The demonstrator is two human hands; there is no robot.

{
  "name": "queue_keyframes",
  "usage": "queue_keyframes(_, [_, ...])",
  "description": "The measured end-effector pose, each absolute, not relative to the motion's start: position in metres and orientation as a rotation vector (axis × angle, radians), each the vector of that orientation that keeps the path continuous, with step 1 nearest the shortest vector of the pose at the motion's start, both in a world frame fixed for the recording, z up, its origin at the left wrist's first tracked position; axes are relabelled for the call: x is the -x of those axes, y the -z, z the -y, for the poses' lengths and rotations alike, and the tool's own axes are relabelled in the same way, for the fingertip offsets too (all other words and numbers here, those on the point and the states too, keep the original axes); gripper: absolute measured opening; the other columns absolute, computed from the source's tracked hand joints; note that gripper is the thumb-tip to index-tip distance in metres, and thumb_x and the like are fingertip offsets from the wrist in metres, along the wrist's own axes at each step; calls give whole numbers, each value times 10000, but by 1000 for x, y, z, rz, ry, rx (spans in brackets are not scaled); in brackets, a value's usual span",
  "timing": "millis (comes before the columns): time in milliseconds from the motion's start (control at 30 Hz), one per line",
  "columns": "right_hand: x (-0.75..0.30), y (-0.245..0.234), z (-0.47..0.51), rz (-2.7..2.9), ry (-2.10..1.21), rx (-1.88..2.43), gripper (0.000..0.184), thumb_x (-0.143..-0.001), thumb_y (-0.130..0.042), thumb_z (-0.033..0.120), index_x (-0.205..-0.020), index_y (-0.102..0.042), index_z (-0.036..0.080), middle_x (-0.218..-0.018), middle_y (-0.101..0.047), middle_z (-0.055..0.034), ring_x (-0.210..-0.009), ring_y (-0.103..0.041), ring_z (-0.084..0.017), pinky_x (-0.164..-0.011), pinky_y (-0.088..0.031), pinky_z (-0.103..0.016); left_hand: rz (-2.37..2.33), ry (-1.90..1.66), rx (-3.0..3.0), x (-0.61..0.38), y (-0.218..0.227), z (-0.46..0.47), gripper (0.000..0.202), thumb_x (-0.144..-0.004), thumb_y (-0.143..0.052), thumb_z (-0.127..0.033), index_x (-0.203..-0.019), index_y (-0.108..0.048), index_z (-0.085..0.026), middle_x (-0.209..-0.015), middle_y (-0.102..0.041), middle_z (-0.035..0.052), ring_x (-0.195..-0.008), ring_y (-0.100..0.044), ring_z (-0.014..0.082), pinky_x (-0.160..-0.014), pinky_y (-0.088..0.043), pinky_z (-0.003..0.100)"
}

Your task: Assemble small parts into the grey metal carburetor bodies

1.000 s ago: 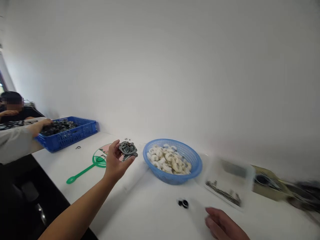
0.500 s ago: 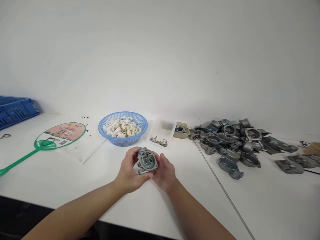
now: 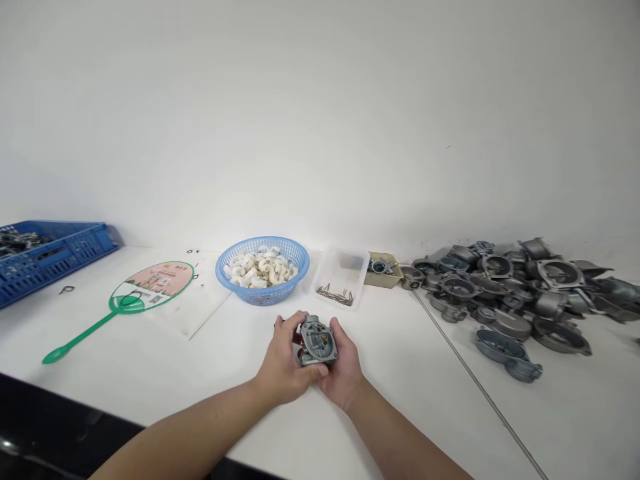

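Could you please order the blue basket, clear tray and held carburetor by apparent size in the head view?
Largest: blue basket. Then clear tray and carburetor, too alike to rank, the carburetor being nearer the camera.

Small-parts workshop, assembly-type work. The desk point(image 3: 425, 413) carries a heap of die-cast carburetor bodies point(image 3: 507, 325), a blue crate point(image 3: 65, 263) of metal parts and a basket point(image 3: 263, 297) of white fittings.

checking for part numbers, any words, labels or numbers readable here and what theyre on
No text can be read in this view.
The green-rimmed hand fan has print on its pink and white face, too small to read.
The carburetor body shows no legible marking.
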State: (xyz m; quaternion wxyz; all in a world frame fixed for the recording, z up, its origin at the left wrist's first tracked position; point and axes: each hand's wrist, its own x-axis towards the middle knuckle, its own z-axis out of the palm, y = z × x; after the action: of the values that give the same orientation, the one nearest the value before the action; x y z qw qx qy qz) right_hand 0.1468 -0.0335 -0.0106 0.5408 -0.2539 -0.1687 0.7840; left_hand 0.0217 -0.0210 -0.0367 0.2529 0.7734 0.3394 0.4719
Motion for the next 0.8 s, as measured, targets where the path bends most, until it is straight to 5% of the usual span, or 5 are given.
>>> queue_keyframes(100, [-149, 10, 34, 334, -1939, 545, 481, -857, -412, 555, -1003, -620, 147, -898, -682, -104, -825, -646, -235, -749, -500, -373, -1083, -1190, -2421, -20, 36, 20, 824, -684, -673, -513, -1338, -285, -192, -1368, -438, 180, -1311, -322, 377, -1048, -40, 682])
queue_keyframes(267, [-151, 7, 36, 303, -1856, 652, 430, -848, -462, 525, -855, -634, 131, -739, -678, -88, -664, -647, -218, -623, -513, -350, -1161, -969, -2717, -11, 27, 18, 862, -703, -603, -593, -1385, -258, -194, -1346, -473, 169, -1305, -321, 397, -1028, -136, 685])
queue_keyframes(533, [-151, -2, 41, 341, -1822, 739, 455, -863, -439, 511, -979, -618, 109, -705, -656, -91, -608, -620, -205, -573, -514, -350, -1264, -1545, -2567, 25, -25, -11, 542, -841, -431, -527, -1238, -466, -160, -1219, -578, 151, -1214, -470, 303, -1030, -314, 500])
queue_keyframes(667, [-151, -5, 42, 348, -1811, 756, 428, -869, -440, 492, -961, -607, 109, -706, -651, -88, -600, -617, -198, -567, -515, -346, -1761, -1155, -2170, 32, -60, -70, 459, -886, -394, -461, -1227, -483, -167, -1101, -651, 96, -1060, -588, 221, -903, -451, 349])
queue_keyframes(800, [-152, -6, 42, 350, -1810, 756, 417, -869, -442, 486, -990, -595, 118, -716, -651, -86, -582, -612, -194, -557, -510, -344, -1884, -928, -2150, 31, -71, -128, 399, -921, -361, -414, -1206, -509, -178, -1053, -662, 88, -995, -607, 209, -863, -469, 336])
